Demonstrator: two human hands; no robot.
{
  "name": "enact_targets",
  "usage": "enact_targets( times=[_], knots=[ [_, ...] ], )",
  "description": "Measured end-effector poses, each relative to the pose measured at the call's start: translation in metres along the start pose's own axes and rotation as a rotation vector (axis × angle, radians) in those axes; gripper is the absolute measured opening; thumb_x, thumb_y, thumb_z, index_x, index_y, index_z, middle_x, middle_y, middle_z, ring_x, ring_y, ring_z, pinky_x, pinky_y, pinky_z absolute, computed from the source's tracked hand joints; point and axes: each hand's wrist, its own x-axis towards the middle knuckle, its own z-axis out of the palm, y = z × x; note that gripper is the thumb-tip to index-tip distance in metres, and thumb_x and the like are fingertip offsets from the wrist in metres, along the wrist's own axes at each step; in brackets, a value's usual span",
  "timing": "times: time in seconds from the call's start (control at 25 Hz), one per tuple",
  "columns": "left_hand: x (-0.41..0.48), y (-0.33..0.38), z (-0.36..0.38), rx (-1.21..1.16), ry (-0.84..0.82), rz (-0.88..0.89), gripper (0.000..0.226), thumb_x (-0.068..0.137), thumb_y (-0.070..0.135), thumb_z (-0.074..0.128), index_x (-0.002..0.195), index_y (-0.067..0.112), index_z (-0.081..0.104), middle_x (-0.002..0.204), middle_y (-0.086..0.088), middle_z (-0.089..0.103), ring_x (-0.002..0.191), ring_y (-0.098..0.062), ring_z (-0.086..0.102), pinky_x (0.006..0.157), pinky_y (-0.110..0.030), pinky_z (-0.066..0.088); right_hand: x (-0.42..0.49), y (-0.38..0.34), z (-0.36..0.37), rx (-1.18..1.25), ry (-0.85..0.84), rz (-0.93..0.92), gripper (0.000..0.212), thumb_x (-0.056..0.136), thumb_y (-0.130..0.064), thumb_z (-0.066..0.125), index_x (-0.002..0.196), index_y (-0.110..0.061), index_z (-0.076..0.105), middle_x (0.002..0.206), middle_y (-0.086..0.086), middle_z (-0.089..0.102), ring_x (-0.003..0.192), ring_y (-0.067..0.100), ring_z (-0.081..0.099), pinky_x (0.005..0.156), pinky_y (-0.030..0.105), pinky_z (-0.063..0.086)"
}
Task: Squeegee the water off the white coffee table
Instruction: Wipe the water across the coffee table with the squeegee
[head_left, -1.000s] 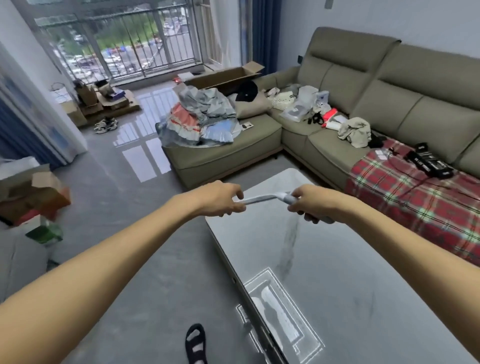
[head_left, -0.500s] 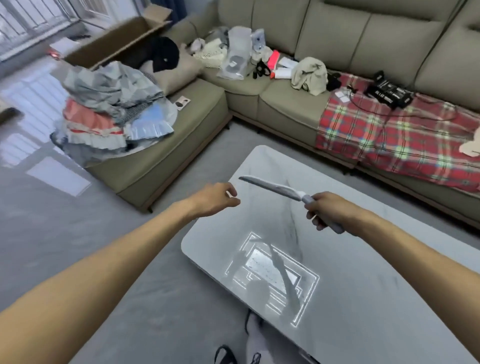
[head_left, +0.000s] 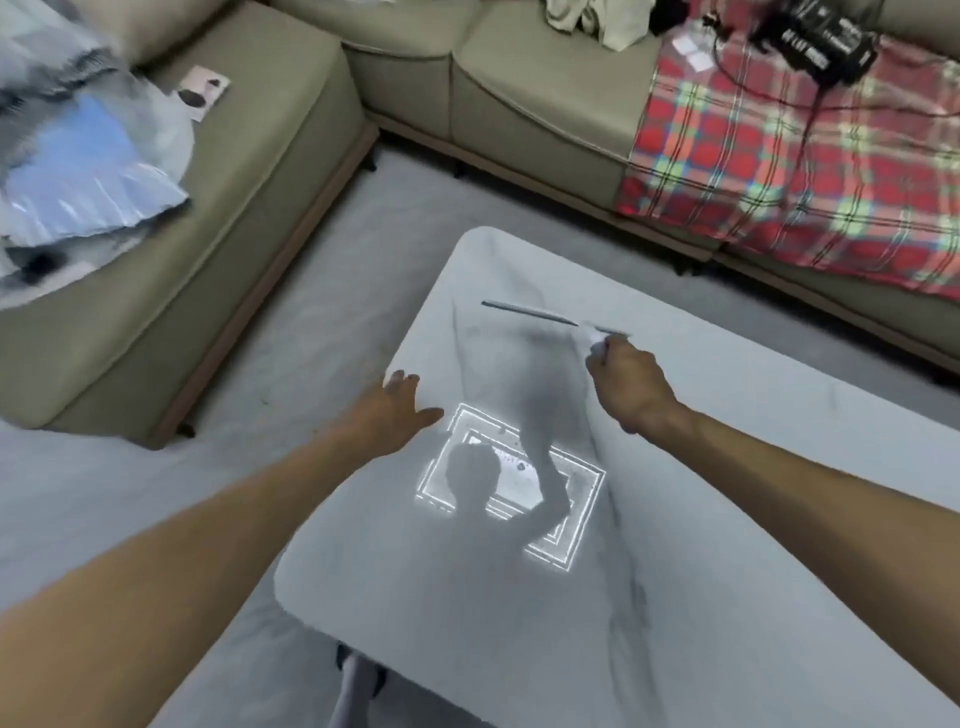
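The white coffee table (head_left: 727, 467) with faint grey veining fills the lower right of the head view. My right hand (head_left: 626, 382) grips the white handle of a squeegee (head_left: 540, 313), whose long thin blade lies across the far end of the tabletop. My left hand (head_left: 395, 408) hovers open with fingers spread at the table's left edge, holding nothing. A bright ceiling-light reflection (head_left: 511, 480) on the glossy top shows a few water drops inside it.
An olive L-shaped sofa (head_left: 291, 156) wraps around the far and left sides. A pile of clothes (head_left: 78, 156) lies on its left section, a red plaid blanket (head_left: 789, 171) with a black device (head_left: 815, 41) on the right. Grey floor runs between the sofa and table.
My left hand let go of the squeegee blade and dropped open to the table's left edge. My right hand lowered the squeegee onto the far tabletop. The view tilted down.
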Motion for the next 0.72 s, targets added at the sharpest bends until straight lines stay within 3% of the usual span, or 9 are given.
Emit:
enact_targets(
  times=[0.12,0.4,0.48,0.56,0.72],
  knots=[
    [0.079,-0.011,0.041,0.071,0.037,0.030,0.084,0.094,0.054,0.042,0.152,0.004,0.006,0.159,-0.021,0.004,0.148,-0.034,0.004,0.120,-0.044,0.011,0.074,-0.011,0.021,-0.094,0.128,-0.105,0.023,0.099,-0.024,0.039,0.113,-0.008,0.049,0.106,0.023,0.063,0.084,0.039,0.056,0.064,0.040,0.044],
    [0.141,-0.014,0.076,0.208,0.095,0.081,0.085,0.096,0.057,0.029,0.148,-0.007,0.007,0.152,-0.039,0.004,0.145,-0.046,0.003,0.119,-0.045,0.013,0.194,-0.066,0.049,-0.182,0.159,-0.162,0.028,0.099,-0.025,0.041,0.118,-0.009,0.053,0.116,0.022,0.062,0.087,0.037,0.052,0.065,0.039,0.044],
    [0.144,-0.015,0.069,0.230,0.040,0.091,0.079,0.098,0.050,0.029,0.148,-0.007,0.007,0.151,-0.040,0.005,0.144,-0.048,0.004,0.119,-0.045,0.015,0.199,-0.060,0.060,-0.210,0.134,-0.216,0.023,0.096,-0.023,0.042,0.113,-0.011,0.052,0.114,0.020,0.063,0.100,0.042,0.057,0.069,0.037,0.039],
    [0.149,-0.016,0.064,0.254,-0.011,0.096,0.074,0.099,0.041,0.031,0.149,-0.007,0.004,0.151,-0.040,0.003,0.144,-0.049,0.002,0.120,-0.045,0.013,0.186,-0.047,0.064,-0.240,0.119,-0.251,0.018,0.093,-0.019,0.041,0.108,-0.015,0.049,0.110,0.017,0.065,0.100,0.042,0.058,0.069,0.033,0.035],
    [0.149,-0.013,0.060,0.259,-0.078,0.079,0.083,0.092,0.040,0.040,0.149,-0.007,0.001,0.151,-0.040,-0.002,0.144,-0.050,-0.002,0.120,-0.045,0.011,0.120,-0.013,0.063,-0.371,0.057,-0.225,0.036,0.095,-0.021,0.039,0.130,-0.022,0.046,0.103,0.013,0.069,0.090,0.040,0.063,0.066,0.033,0.038]
  ],
)
